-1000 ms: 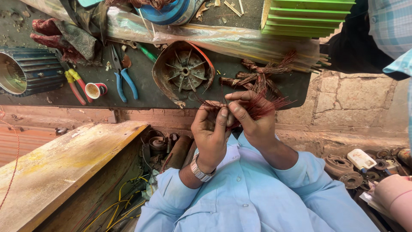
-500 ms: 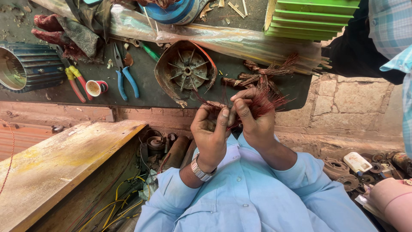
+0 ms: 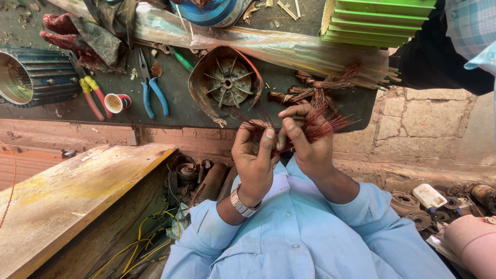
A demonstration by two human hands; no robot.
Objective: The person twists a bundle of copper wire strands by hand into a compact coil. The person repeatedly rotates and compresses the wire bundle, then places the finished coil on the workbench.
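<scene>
Both hands pinch one bundle of copper wire [image 3: 315,124]. Left hand [image 3: 256,157] closes thumb and fingers on the bundle's left end; right hand [image 3: 305,142] closes on the middle, strands fanning up and right past its fingers. Long axis of the bundle runs left to right, rising toward the far right, so the free ends lie nearer the right hand. Exact finger contact is partly hidden. More wire scraps [image 3: 315,88] lie just beyond on the bench [image 3: 175,111], beside a motor cover [image 3: 226,82].
</scene>
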